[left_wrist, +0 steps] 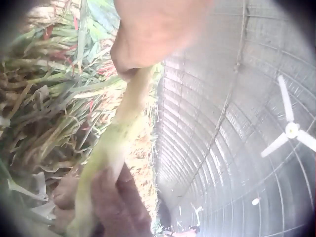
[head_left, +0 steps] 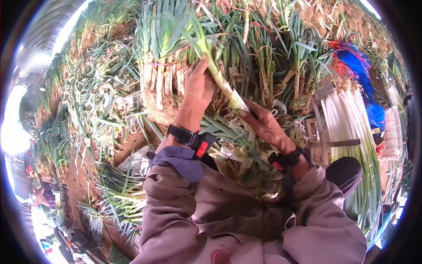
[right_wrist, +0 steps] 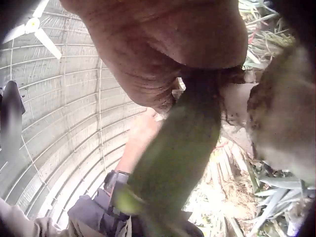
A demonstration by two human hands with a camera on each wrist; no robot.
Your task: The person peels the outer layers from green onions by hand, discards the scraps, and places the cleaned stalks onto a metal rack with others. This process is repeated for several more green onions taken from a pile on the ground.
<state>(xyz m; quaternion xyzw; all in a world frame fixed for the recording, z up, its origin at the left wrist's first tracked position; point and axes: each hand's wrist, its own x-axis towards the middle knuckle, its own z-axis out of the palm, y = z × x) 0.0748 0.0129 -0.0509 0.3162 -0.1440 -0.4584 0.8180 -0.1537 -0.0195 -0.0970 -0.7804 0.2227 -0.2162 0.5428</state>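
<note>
A long green onion (head_left: 225,86) slants across the head view, its green leaves up and its white end down to the right. My left hand (head_left: 196,88) grips it where the green begins, thumb along the stalk. At the white end, my right hand (head_left: 267,126) pinches with thumb and fingers. Below that hand, a broad green leaf (right_wrist: 180,143) hangs in the right wrist view, large and close to the camera. In the left wrist view the pale stalk (left_wrist: 116,140) runs between both hands, and the far fingers (left_wrist: 121,202) curl about its lower part.
Tied bunches of green onions (head_left: 162,75) with rooty ends stand ahead. Loose leaves and peelings (head_left: 105,105) cover the ground to the left. At right, cleaned white stalks (head_left: 345,119) lie in a metal rack, beside blue netting (head_left: 358,66) and a pale crate (head_left: 391,134).
</note>
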